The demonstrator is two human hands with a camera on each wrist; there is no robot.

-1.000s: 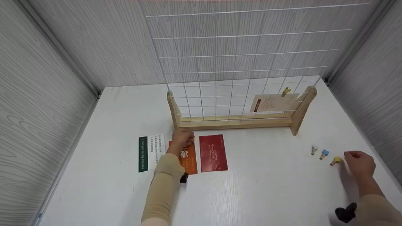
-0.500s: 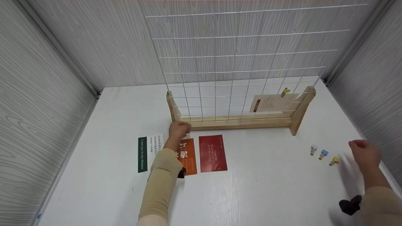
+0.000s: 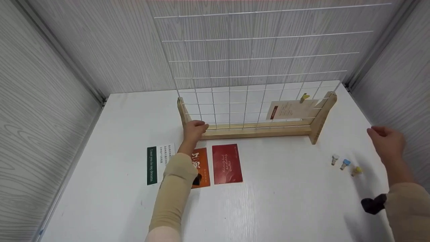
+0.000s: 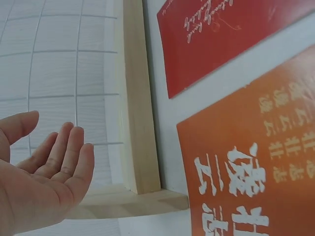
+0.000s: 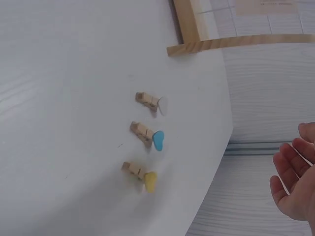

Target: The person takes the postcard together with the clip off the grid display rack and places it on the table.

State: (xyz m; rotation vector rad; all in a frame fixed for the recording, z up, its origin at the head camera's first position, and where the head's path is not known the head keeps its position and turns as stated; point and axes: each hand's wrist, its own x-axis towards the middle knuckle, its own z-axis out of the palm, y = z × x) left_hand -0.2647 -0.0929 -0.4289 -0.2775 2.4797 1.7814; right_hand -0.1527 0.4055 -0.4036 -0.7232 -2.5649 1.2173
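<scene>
My left hand (image 3: 195,131) hovers by the left end of the wire grid rack's wooden base (image 3: 255,132). In the left wrist view its fingers (image 4: 64,152) are loosely bent, thumb apart, with nothing between them. Below that hand lies an orange card (image 3: 202,166), partly covered by the forearm. On the right, my right hand (image 3: 388,143) is raised above the table, holding nothing; the right wrist view shows its fingers (image 5: 288,169) relaxed. Nearest to it are three small wooden clips: one with a yellow heart (image 5: 150,181), one blue (image 5: 157,140), one whitish (image 5: 163,105).
A red card (image 3: 227,164) and a green-and-white card (image 3: 152,164) lie either side of the orange one. The wire grid (image 3: 247,90) rises from the wooden stand. A cream card (image 3: 290,109) hangs there by a yellow-topped clip (image 3: 304,97). Walls enclose the table.
My left hand has moved from over the orange card forward to the rack's base, uncovering part of that card. My right hand has lifted and moved forward, away from the clips.
</scene>
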